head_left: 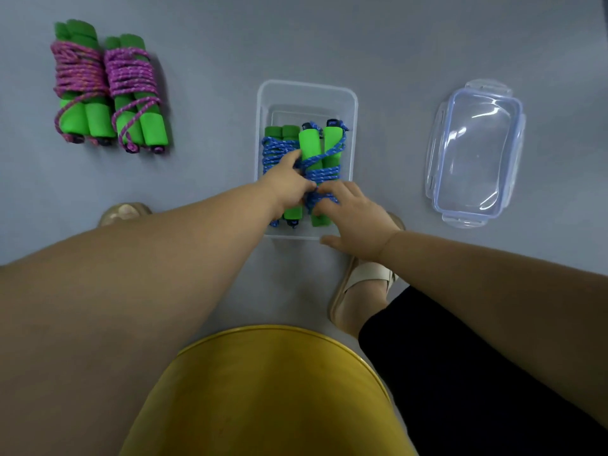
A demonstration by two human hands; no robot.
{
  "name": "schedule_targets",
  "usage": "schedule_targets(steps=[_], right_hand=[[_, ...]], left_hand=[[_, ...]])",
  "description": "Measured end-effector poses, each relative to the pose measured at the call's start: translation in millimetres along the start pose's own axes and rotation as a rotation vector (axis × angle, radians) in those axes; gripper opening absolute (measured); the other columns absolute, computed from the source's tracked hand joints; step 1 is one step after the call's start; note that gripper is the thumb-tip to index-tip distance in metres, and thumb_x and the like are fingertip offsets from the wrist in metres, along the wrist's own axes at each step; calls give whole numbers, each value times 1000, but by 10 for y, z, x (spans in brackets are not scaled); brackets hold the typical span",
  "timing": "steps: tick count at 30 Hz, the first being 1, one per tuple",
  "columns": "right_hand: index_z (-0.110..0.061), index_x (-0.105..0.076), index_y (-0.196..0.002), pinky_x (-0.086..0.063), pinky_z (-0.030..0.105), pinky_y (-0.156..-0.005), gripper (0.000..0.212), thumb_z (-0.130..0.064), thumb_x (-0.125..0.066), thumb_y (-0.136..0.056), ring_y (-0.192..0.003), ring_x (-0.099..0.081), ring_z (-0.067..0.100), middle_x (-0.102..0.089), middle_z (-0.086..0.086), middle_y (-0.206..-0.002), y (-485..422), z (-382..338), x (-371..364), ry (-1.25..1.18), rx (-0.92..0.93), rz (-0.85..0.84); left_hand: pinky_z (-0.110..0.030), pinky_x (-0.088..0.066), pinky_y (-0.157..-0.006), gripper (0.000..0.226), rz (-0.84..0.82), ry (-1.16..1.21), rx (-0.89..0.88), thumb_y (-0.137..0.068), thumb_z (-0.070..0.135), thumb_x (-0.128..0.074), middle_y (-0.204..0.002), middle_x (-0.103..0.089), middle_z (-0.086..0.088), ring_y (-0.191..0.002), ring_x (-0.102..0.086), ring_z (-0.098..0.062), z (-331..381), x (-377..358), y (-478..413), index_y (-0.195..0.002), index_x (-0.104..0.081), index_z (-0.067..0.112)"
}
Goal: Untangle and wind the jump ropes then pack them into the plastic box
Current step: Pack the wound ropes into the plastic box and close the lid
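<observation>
Fingers of both hands meet on one bundle inside the clear rectangular plastic box [306, 88], seen from the head camera. The left hand [285, 187] reaches in with its fingers curled into the windings of the blue cord jump rope with green foam handles [324, 153]. Its thumb stretches away over a second blue cord bundle [274, 153], which lies just left of the grip, also in the box. The right hand [357, 220] lies on the same windings from the near side. Its fingers are loosely bent and press on the cord rather than closing, and its thumb is spread wide by the box's near rim. Well left of the grip and farther off, two pink cord bundles on green foam handles [108, 87] lie touching on the grey floor [214, 44]. Right of the grip, apart from the box, lies the clear plastic lid [477, 153]. Nearer than the grip are a beige sandal [365, 278] and a yellow round seat [269, 390].
</observation>
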State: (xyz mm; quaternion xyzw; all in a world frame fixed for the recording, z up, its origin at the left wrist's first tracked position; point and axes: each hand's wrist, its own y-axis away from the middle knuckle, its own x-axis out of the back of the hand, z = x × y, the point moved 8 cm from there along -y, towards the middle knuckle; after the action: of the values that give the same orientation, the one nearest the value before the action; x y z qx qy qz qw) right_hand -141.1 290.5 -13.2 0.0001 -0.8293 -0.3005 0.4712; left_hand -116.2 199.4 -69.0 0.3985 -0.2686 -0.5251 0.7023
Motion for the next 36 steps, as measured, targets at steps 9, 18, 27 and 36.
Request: schedule_targets(steps=[9, 18, 27, 36], right_hand=[[-14, -41, -136, -34, 40, -107, 50, -16, -53, -88, -137, -22, 24, -29, 7, -147, -284, 300, 148, -53, -230, 86], [-23, -10, -149, 5, 46, -117, 76, -58, -41, -89, -145, 1, 30, -7, 7, -158, -721, 412, 150, 389, -151, -116], [-16, 10, -148, 10, 47, -114, 93, -67, -36, -86, -144, 11, 29, 12, 3, -158, -851, 383, 57, 510, -143, -135], [-11, 12, -147, 11, 44, -114, 81, -57, -28, -94, -143, 18, 29, 16, 13, -156, -911, 333, -129, 507, -317, -188]], left_hand=[[-30, -30, -106, 66, 28, -569, -101, -94, 4, -43, -148, -33, -13, -132, -38, -29, 75, 0, -71, -151, -13, 18], [-39, -26, -111, 79, 179, -1340, -181, -92, 31, -55, -158, 11, -7, -145, 4, -29, 81, 97, 36, -151, -4, 20], [-51, 9, -114, 72, 239, -1882, -297, -94, 47, -39, -157, -4, -16, -145, -2, -32, 139, 118, -46, -150, -7, 15], [-45, 11, -114, 73, 138, -1910, -321, -96, 42, -40, -158, 4, -17, -145, 2, -33, 168, 174, -38, -151, -1, 13]])
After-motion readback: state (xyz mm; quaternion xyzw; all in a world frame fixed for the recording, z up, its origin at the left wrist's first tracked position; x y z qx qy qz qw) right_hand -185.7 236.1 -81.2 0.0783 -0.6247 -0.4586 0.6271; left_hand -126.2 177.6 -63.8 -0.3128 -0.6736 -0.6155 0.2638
